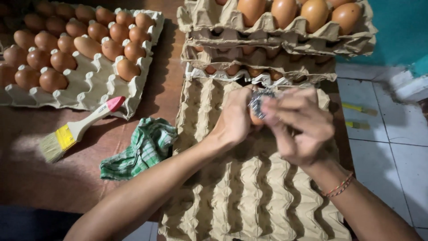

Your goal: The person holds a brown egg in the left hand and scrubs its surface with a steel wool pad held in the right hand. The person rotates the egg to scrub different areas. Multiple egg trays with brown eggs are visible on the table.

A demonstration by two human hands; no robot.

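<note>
Pinched between left-hand fingers, the brown egg (255, 118) sits mostly hidden; only a sliver shows below the grey metallic scrubbing pad (259, 101) that my right hand (298, 127) presses against its top. Left hand (235, 119) is curled shut around the egg from the left; right-hand fingers are bunched on the pad, motion-blurred. Both hover over an empty cardboard tray (249, 196), upside-down by the look of its ridges, with a stack of filled trays (276, 42) just beyond. Judgement: scrubbing step in progress, shell being cleaned. Next move calls for turning the egg under light pressure, since the shell could crack. A green checked cloth (140, 149) and a paintbrush (73, 131) lie to the left, near a white tray of eggs (89, 85).
</note>
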